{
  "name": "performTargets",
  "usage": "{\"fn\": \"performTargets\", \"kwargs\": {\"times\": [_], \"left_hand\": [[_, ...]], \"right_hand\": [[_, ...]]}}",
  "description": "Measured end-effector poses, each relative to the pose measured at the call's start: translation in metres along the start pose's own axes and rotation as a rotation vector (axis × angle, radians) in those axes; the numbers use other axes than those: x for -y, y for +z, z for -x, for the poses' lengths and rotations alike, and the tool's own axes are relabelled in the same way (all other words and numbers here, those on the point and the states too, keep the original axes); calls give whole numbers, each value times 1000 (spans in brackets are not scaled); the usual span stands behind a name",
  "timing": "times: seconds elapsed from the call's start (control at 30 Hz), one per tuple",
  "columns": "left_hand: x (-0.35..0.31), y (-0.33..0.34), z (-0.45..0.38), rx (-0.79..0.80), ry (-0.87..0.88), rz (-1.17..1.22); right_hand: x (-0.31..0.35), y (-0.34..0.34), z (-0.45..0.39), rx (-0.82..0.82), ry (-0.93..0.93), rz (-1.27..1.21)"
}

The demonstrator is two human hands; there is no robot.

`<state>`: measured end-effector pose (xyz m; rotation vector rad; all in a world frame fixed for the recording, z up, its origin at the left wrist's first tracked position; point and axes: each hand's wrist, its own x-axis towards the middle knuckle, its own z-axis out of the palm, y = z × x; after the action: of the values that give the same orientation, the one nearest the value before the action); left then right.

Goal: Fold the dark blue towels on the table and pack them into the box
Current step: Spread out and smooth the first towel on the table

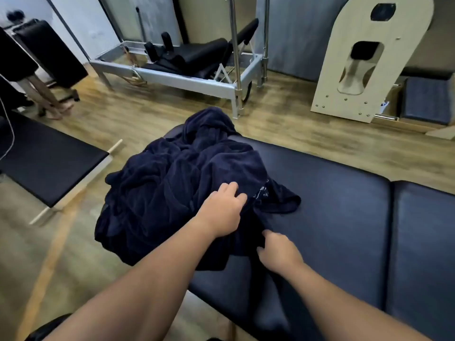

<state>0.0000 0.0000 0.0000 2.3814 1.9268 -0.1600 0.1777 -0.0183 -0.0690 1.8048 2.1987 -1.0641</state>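
A crumpled heap of dark blue towels (177, 183) lies on the left end of a dark padded table (332, 205) and hangs over its left edge. A towel edge with white lettering sticks out to the right of the heap. My left hand (221, 210) rests on top of the heap, its fingers curled into the cloth beside that lettering. My right hand (278, 252) is lower, at the heap's near right edge, with fingers curled on a fold of towel. No box is in view.
A second dark padded bench (44, 163) stands to the left across a strip of wooden floor. A metal exercise frame (177, 70) and a pale wooden panel (369, 57) stand behind. A person's legs (49, 99) show at far left.
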Motion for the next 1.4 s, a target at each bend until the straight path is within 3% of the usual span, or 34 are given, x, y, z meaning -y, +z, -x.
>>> {"fn": "performTargets", "kwargs": {"times": [0.23, 0.33, 0.47, 0.67, 0.77, 0.97, 1.17, 1.33, 1.4], "left_hand": [[20, 15, -51, 92, 81, -184], [32, 23, -79, 51, 104, -217], [34, 18, -113, 63, 156, -316], [12, 5, -142, 71, 434, -360], [-1, 3, -151, 198, 532, -270], [-39, 12, -160, 509, 468, 10], [-83, 44, -152, 533, 402, -5], [-88, 60, -142, 510, 356, -77], [-88, 60, -141, 526, 367, -61]], "right_hand": [[26, 9, -29, -29, 87, 124], [39, 16, -38, 3, 98, 195], [47, 22, -48, 7, 195, 129], [28, 23, -20, 17, 340, 226], [0, 18, 6, -34, 447, 269], [-55, 17, 70, -82, 730, 226], [-50, 38, 82, -305, 777, 279], [-28, 46, 67, -206, 743, -125], [-26, 47, 64, -215, 760, -173]]}}
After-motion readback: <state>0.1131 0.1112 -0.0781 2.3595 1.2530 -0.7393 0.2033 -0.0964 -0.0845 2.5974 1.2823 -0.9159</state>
